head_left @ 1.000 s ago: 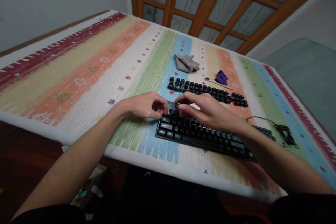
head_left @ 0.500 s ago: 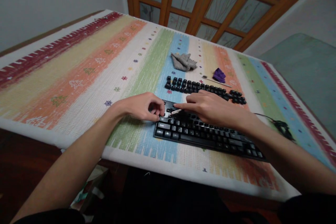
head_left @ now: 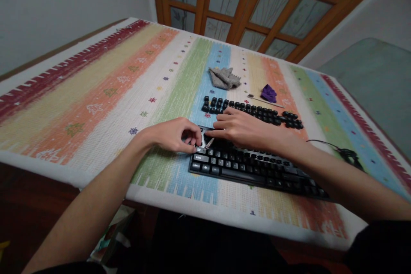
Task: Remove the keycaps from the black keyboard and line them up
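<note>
Keyboard (head_left: 239,174) partly stripped, lower caps (head_left: 201,159) remaining; loose keycaps (head_left: 259,109) beyond it. My right hand (head_left: 240,128), curled, grips a metal tool (head_left: 209,142); left hand (head_left: 175,135) half-curled alongside, hold unclear.

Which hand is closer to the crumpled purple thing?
Right. The right hand is over the keyboard, with loose keycaps between it and the purple thing. The left hand is farther away, at the keyboard's left end.
</note>
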`<action>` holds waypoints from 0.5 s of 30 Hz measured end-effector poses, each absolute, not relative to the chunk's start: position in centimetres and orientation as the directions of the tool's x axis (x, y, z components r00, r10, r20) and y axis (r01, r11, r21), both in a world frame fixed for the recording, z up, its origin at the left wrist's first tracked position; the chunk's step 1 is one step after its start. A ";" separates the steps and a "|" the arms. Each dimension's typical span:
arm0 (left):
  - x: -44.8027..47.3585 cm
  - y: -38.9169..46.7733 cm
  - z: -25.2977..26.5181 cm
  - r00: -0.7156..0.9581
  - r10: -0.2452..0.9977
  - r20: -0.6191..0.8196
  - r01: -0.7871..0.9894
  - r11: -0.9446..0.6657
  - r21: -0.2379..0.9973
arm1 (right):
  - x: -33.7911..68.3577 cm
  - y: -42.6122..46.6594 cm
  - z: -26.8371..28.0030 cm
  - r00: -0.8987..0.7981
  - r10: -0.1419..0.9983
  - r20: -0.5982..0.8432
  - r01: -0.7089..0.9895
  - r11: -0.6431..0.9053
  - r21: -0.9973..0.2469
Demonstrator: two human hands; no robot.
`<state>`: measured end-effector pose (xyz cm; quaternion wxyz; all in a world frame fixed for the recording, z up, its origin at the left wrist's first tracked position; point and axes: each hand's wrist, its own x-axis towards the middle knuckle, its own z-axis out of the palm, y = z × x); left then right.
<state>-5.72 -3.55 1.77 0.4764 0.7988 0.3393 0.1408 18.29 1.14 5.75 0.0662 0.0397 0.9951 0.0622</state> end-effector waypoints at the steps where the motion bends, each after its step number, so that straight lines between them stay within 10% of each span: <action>1: -5.7 -3.6 1.7 0.729 0.677 -0.099 0.409 -0.315 0.856 | 18.2 1.2 5.6 -0.989 0.077 -0.123 0.061 0.990 0.128; 15: -5.7 -3.4 1.7 0.730 0.673 -0.117 0.444 -0.336 0.830 | 17.7 2.3 4.8 -0.997 -0.032 -0.074 -0.038 0.996 0.080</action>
